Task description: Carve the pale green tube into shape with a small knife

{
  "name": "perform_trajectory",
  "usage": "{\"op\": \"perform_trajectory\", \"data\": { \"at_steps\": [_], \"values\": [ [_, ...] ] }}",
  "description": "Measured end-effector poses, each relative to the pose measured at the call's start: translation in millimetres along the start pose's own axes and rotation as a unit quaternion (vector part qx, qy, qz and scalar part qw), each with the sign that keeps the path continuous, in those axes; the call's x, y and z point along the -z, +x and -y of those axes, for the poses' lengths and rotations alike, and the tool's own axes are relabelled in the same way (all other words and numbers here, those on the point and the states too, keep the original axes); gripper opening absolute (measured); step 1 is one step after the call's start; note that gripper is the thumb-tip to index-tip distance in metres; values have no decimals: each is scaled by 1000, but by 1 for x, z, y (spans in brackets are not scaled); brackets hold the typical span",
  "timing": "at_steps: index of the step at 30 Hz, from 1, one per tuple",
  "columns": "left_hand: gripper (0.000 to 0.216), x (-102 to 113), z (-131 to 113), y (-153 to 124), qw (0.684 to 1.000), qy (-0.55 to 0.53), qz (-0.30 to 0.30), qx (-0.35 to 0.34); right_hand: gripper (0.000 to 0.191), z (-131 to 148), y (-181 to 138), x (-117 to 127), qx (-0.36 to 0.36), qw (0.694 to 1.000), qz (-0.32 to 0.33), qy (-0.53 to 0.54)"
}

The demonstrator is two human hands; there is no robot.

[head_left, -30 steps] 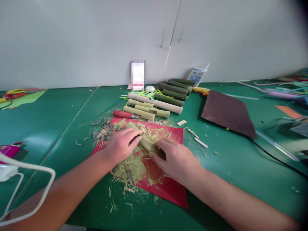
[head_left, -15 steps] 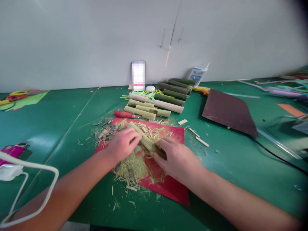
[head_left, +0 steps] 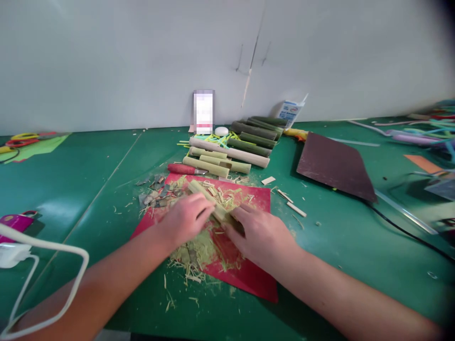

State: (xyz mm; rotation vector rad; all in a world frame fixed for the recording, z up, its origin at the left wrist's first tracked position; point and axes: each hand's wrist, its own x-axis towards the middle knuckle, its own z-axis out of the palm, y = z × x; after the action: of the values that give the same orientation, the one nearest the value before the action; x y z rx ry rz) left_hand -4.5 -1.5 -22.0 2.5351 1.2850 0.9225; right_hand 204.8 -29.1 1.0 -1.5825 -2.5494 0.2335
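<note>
A pale green bamboo tube lies slanted over the red sheet, which is strewn with shavings and greenish dust. My right hand is closed round its near end. Against the tube's left side, about midway along, rests my left hand, its fingers pressed together. Whatever those fingers hold, if anything, is hidden. A red-handled knife lies just beyond the sheet, its blade pointing right.
Several bamboo pieces lie in a row at the back, before a propped phone. To the right is a dark brown board; a carton leans by the wall. A white cable loops above my left forearm.
My left hand has slid along the bamboo tube toward my right hand. My right hand keeps its grip, and the tube stays nearly in place.
</note>
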Motion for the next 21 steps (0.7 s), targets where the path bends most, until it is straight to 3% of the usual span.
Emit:
{"op": "perform_trajectory", "data": {
  "at_steps": [2,5,9,13,18,21],
  "values": [
    [17,-1,-1,1,1000,-5,-4,-3,28,0,0,0,1,1000,0,0],
    [17,-1,-1,1,997,28,-64,19,30,-1,0,-1,4,1000,-4,4],
    [17,-2,-1,0,1000,-7,0,0,30,-1,0,-2,9,1000,-1,3],
    [17,0,4,1,996,43,-69,29,30,-1,0,0,4,1000,-3,8],
    [15,-1,2,2,1000,-15,3,-5,29,-1,1,0,4,1000,15,8],
    [16,-1,5,3,998,22,-53,27,30,-1,1,0,0,1000,7,11]
  ]
}}
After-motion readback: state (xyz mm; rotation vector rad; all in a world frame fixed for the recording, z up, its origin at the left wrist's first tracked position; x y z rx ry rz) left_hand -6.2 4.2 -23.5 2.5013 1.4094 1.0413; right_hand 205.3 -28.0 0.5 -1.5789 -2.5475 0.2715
